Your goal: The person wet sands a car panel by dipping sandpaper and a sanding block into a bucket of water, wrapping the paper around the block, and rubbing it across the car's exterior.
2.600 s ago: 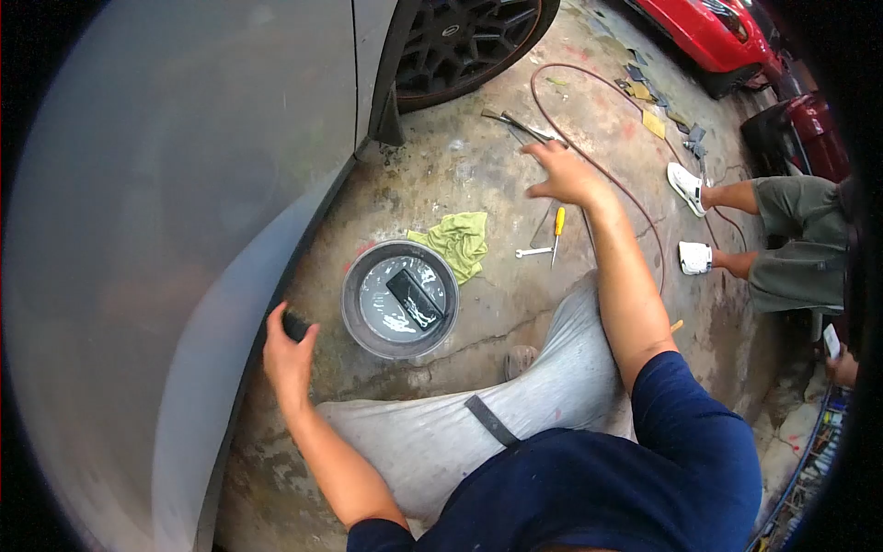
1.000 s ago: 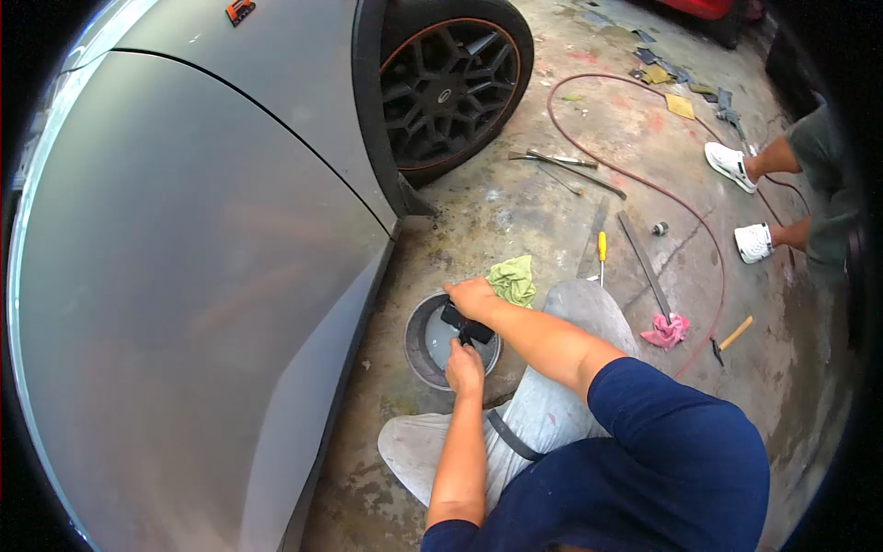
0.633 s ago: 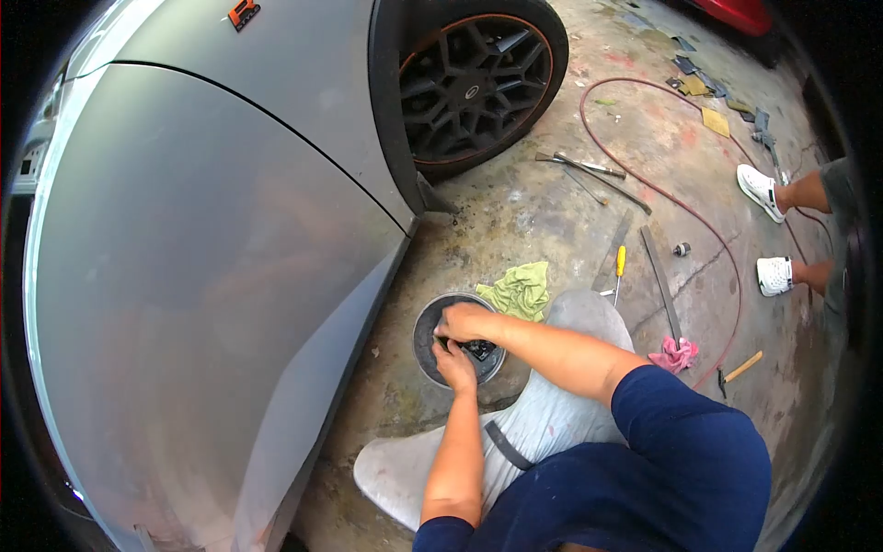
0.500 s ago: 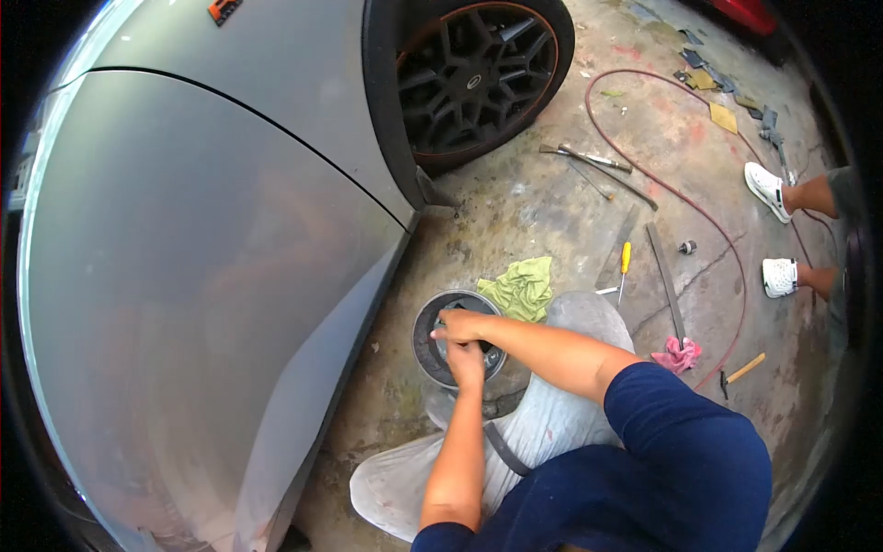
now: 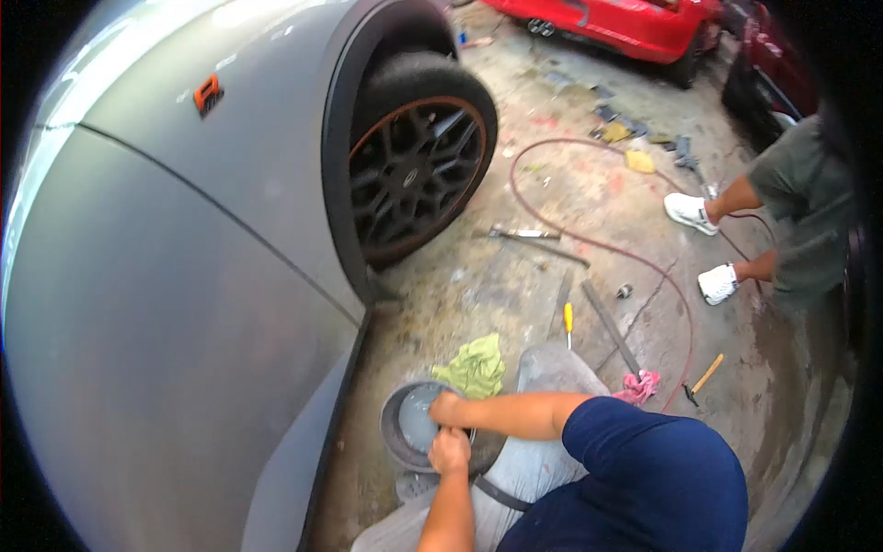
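Observation:
A round grey bucket (image 5: 390, 440) with cloudy water (image 5: 417, 423) in it stands on the floor beside the silver car. My right hand (image 5: 449, 408) is closed over the right side of the bucket opening. Just below it, my left hand (image 5: 450, 450) is closed too, at the near right rim. The two hands almost touch, and whatever they hold is hidden by the fingers. A crumpled light-green cloth (image 5: 476, 366) lies on the floor against the bucket's far side.
The silver car's door panel (image 5: 166, 322) and front wheel (image 5: 414, 175) fill the left. A screwdriver (image 5: 568, 320), a long flat bar (image 5: 611, 327), a pink cloth (image 5: 638, 386), a hammer (image 5: 706, 373) and a red hose (image 5: 685, 313) lie rightward. Another person (image 5: 805, 202) stands at right.
My view has tilted up, bringing a red car into sight. Both hands have shifted from over the bucket's middle to its right side, uncovering the water.

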Tool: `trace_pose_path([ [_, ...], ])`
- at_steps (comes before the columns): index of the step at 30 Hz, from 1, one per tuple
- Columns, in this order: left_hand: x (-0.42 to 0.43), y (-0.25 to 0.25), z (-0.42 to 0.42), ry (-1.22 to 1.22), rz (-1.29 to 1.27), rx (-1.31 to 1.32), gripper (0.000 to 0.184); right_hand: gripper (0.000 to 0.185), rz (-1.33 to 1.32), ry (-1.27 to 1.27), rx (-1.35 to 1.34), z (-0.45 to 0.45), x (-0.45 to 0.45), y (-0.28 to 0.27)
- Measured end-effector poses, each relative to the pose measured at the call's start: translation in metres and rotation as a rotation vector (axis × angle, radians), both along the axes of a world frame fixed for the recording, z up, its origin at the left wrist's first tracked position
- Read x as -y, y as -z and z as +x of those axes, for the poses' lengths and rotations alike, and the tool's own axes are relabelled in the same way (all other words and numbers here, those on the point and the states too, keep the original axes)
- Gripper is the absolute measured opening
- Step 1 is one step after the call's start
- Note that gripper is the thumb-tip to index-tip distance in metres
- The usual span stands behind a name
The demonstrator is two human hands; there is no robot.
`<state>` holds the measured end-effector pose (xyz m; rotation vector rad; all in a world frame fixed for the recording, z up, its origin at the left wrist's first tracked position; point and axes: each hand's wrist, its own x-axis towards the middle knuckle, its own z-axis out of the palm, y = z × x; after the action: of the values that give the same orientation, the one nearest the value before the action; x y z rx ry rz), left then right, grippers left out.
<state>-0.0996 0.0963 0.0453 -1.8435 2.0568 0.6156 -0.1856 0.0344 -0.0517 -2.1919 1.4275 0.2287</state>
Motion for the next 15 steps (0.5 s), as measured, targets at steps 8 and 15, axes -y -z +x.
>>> trace_pose_path([
  [8, 0.005, 0.018, 0.01, 0.105, -0.214, -0.113, 0.03, 0.022, -0.151, 0.166, 0.048, -0.02, -0.014, -0.028],
  [15, 0.062, 0.014, 0.021, 0.303, -0.186, -0.17, 0.025, 0.028, 0.068, 0.433, 0.051, -0.024, -0.02, -0.033],
])
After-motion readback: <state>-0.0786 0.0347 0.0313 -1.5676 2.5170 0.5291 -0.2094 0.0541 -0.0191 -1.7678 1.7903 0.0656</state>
